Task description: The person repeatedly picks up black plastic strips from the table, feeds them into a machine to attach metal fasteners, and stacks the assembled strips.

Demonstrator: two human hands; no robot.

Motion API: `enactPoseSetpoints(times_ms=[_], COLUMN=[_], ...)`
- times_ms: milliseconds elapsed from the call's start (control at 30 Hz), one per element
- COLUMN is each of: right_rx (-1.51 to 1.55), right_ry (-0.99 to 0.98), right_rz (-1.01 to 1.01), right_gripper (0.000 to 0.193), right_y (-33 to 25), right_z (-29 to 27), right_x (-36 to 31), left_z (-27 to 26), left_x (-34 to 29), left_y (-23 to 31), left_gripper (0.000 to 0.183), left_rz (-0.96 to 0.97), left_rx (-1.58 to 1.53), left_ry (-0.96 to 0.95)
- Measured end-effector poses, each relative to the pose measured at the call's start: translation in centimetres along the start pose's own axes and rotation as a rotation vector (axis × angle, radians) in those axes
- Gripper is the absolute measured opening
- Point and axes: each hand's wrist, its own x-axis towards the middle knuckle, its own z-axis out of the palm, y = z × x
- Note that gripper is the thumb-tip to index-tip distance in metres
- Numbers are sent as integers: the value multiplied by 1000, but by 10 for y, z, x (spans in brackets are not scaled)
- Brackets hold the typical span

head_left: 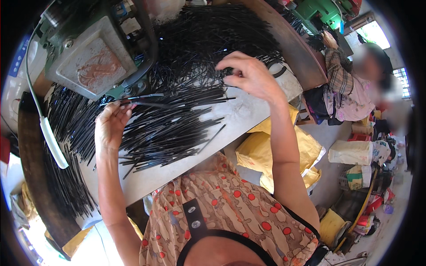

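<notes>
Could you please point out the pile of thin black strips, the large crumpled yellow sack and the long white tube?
Pile of thin black strips (155, 141): head view, on its near part.
Large crumpled yellow sack (257, 153): head view, on its left part.
Long white tube (53, 142): head view, halfway along it.

Left hand (113, 123) pinches thin dark strip (153, 104) by grey machine head (95, 57). Right hand (254, 79) curls over black strip pile (168, 139) on white table (230, 116), grip unclear. Yellow sack (255, 153) near table edge; plaid-sleeved co-worker (339, 75) far right.
</notes>
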Motion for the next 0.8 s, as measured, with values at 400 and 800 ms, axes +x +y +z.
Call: enactPoseSetpoints(times_ms=[400, 800], right_rx=[-455, 904], right_ry=[330, -216], right_rz=[-617, 135], right_gripper=[19, 26], right_y=[-49, -76], right_z=[59, 127], right_x=[31, 80], left_z=[10, 13], left_x=[-10, -15], left_y=[-7, -3], left_gripper=[1, 35], left_rz=[75, 94], left_rx=[189, 286], left_ry=[-146, -81])
